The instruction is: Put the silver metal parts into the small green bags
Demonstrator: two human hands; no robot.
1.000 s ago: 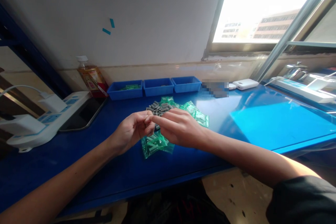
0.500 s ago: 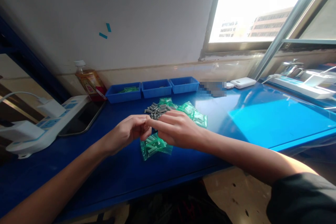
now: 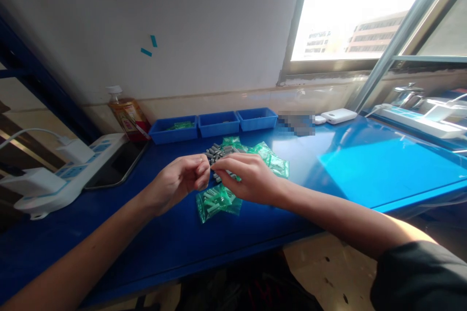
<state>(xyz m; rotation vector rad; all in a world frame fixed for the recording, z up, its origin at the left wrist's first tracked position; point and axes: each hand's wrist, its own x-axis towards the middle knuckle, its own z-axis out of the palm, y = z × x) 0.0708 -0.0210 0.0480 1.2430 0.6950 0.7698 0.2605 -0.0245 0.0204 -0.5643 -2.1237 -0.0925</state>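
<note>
Head view: I see my left hand (image 3: 178, 182) and right hand (image 3: 248, 180) meeting fingertip to fingertip above the blue table (image 3: 365, 165), pinched together on something too small to tell. Gray metal pieces (image 3: 219, 153) lie just beyond, a filled green bag (image 3: 218, 201) just below, near me.

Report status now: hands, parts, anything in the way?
Left hand and right hand pinched together, contents unclear. Loose grey parts behind fingertips. Filled green bag underneath.

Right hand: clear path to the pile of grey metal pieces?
Probably yes. The right hand sits right beside the grey pile, with only bare blue table and green bags around it; nothing covers the pile.
</note>
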